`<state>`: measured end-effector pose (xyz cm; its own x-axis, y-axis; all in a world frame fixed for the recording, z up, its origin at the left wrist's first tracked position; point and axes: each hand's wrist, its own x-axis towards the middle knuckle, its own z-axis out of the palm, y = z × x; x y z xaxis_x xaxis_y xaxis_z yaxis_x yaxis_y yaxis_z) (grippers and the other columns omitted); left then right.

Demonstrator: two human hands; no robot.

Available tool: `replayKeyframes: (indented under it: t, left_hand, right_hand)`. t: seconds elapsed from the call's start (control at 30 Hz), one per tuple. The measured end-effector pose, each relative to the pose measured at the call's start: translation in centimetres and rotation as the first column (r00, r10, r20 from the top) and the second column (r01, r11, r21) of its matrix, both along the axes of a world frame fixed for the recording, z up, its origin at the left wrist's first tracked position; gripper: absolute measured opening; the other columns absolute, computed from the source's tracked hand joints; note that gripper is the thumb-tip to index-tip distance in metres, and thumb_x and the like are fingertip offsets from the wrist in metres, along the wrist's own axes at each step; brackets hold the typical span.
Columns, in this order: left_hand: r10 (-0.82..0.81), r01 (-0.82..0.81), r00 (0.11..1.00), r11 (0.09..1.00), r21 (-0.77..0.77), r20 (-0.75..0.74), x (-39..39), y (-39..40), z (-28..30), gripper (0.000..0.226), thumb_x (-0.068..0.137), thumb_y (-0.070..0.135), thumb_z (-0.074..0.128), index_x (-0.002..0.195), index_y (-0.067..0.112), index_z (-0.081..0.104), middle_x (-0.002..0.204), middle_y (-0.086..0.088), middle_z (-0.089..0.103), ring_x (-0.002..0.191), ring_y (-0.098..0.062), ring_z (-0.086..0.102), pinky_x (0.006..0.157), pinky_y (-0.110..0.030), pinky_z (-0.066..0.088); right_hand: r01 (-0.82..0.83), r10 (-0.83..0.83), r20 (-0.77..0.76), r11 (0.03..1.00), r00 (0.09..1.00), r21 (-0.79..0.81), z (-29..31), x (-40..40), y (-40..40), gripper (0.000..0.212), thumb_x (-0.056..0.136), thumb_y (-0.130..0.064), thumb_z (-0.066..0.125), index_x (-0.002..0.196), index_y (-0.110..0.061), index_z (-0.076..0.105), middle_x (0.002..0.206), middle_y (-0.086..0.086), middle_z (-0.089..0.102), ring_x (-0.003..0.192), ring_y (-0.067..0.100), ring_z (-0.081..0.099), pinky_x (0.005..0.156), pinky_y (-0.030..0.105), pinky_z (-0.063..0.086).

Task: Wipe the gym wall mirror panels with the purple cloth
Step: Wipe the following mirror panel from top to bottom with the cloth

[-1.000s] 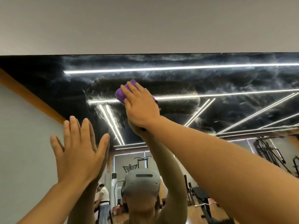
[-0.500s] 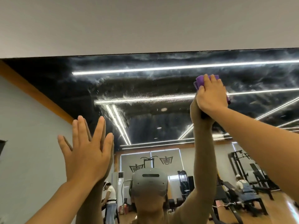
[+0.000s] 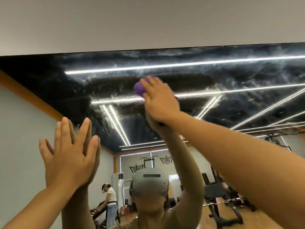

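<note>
Since 0.5 s ago, purple cloth (image 3: 140,90) was swept back leftward w/ right hand (image 3: 159,100), fingers pressed flat on it against mirror (image 3: 247,76) near top edge. Left hand (image 3: 69,156) was braced flat, fingers straight; hazy glass lay right of cloth.

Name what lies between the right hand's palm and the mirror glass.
The head view shows the purple cloth between the right hand and the mirror, bunched and poking out past the fingers.

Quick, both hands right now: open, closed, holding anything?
Left hand: open, flat on the mirror.
Right hand: open, pressing the purple cloth to it.
</note>
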<state>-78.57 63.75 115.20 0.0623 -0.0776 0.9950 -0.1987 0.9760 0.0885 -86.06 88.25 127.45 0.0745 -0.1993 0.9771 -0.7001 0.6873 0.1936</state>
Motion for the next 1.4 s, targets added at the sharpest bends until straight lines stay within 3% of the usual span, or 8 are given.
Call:
replayKeyframes:
  t: [0.17, 0.37, 0.5, 0.67, 0.83, 0.97, 1.17, 1.4]
  left_hand:
    - [-0.050, 0.050, 0.999, 0.999, -0.007, -0.013, -0.2, 0.0, -0.3, 0.070, 0.098, 0.055, 0.029, 0.154, 0.014, 0.038, 0.167, -0.014, 0.016, 0.154, -0.038, 0.006, 0.119, -0.064, 0.001]
    - [-0.074, 0.074, 0.997, 0.997, 0.000, -0.027, -0.6, 0.1, -0.1, 0.071, 0.098, 0.055, 0.028, 0.154, 0.013, 0.039, 0.167, -0.015, 0.015, 0.154, -0.039, 0.005, 0.118, -0.067, 0.001]
    - [-0.062, 0.062, 0.998, 0.998, 0.007, -0.028, -0.7, 0.0, -0.1, 0.071, 0.098, 0.056, 0.027, 0.154, 0.014, 0.039, 0.167, -0.014, 0.013, 0.154, -0.038, 0.004, 0.118, -0.065, -0.002]
    - [-0.047, 0.047, 0.998, 0.999, -0.001, -0.032, -0.4, 0.0, -0.2, 0.070, 0.100, 0.056, 0.024, 0.155, 0.016, 0.037, 0.167, -0.016, 0.015, 0.154, -0.039, 0.007, 0.118, -0.065, 0.001]
    - [0.032, -0.033, 0.999, 0.999, -0.009, -0.017, 0.3, 0.5, -0.2, 0.069, 0.099, 0.062, 0.011, 0.159, 0.032, 0.024, 0.166, -0.018, 0.017, 0.154, -0.034, 0.012, 0.118, -0.063, 0.008]
    - [0.016, -0.017, 1.000, 1.000, -0.006, -0.012, 0.5, 0.5, -0.2, 0.068, 0.099, 0.061, 0.011, 0.159, 0.032, 0.025, 0.166, -0.017, 0.016, 0.154, -0.033, 0.011, 0.119, -0.061, 0.005]
    - [0.032, -0.032, 0.999, 0.999, -0.007, -0.019, 0.3, 0.7, -0.2, 0.071, 0.099, 0.063, 0.005, 0.159, 0.031, 0.025, 0.166, -0.019, 0.016, 0.154, -0.034, 0.012, 0.118, -0.063, 0.006]
    - [0.011, -0.011, 1.000, 1.000, -0.017, -0.029, 0.0, 0.6, -0.1, 0.073, 0.099, 0.062, 0.010, 0.160, 0.024, 0.024, 0.165, -0.020, 0.017, 0.153, -0.037, 0.014, 0.118, -0.066, 0.004]
  right_hand:
    - [0.066, -0.005, 0.181, 0.942, 0.983, -0.329, 0.1, -5.4, 12.4, 0.052, 0.108, -0.021, 0.037, 0.158, -0.009, 0.028, 0.164, 0.013, 0.026, 0.152, 0.031, 0.020, 0.125, 0.044, 0.013]
    - [0.121, -0.007, 0.262, 0.900, 0.965, -0.419, -0.4, -6.1, 14.0, 0.052, 0.105, -0.023, 0.033, 0.154, -0.004, 0.032, 0.159, 0.018, 0.032, 0.146, 0.037, 0.027, 0.123, 0.048, 0.018]
    - [0.057, -0.002, 0.177, 0.951, 0.984, -0.305, -0.8, -3.0, 7.9, 0.054, 0.108, -0.020, 0.036, 0.159, -0.010, 0.023, 0.167, 0.010, 0.020, 0.154, 0.029, 0.012, 0.126, 0.038, 0.005]
    - [-0.071, 0.071, 0.021, 0.997, 0.997, 0.017, -2.3, 1.2, -2.1, 0.054, 0.108, -0.022, 0.037, 0.159, -0.014, 0.025, 0.168, 0.007, 0.019, 0.155, 0.026, 0.008, 0.123, 0.032, -0.001]
    - [-0.115, 0.112, 0.038, 0.987, 0.993, 0.109, -2.8, 0.6, -1.3, 0.052, 0.110, -0.025, 0.034, 0.160, -0.019, 0.023, 0.168, 0.002, 0.017, 0.156, 0.020, 0.006, 0.124, 0.032, -0.002]
    - [-0.073, 0.083, 0.104, 0.993, 0.991, -0.095, -2.3, -1.8, 4.8, 0.059, 0.102, -0.032, 0.029, 0.158, -0.013, 0.030, 0.166, 0.009, 0.024, 0.155, 0.026, 0.015, 0.124, 0.036, 0.006]
    - [0.073, 0.043, 0.262, 0.906, 0.964, -0.418, -4.6, -6.2, 14.9, 0.065, 0.098, -0.035, 0.027, 0.157, -0.007, 0.030, 0.164, 0.016, 0.027, 0.152, 0.033, 0.020, 0.125, 0.048, 0.014]
    - [0.129, -0.015, 0.246, 0.881, 0.969, -0.455, -4.3, -3.5, 7.9, 0.055, 0.106, -0.023, 0.037, 0.158, -0.012, 0.025, 0.165, 0.011, 0.022, 0.153, 0.032, 0.017, 0.124, 0.049, 0.016]
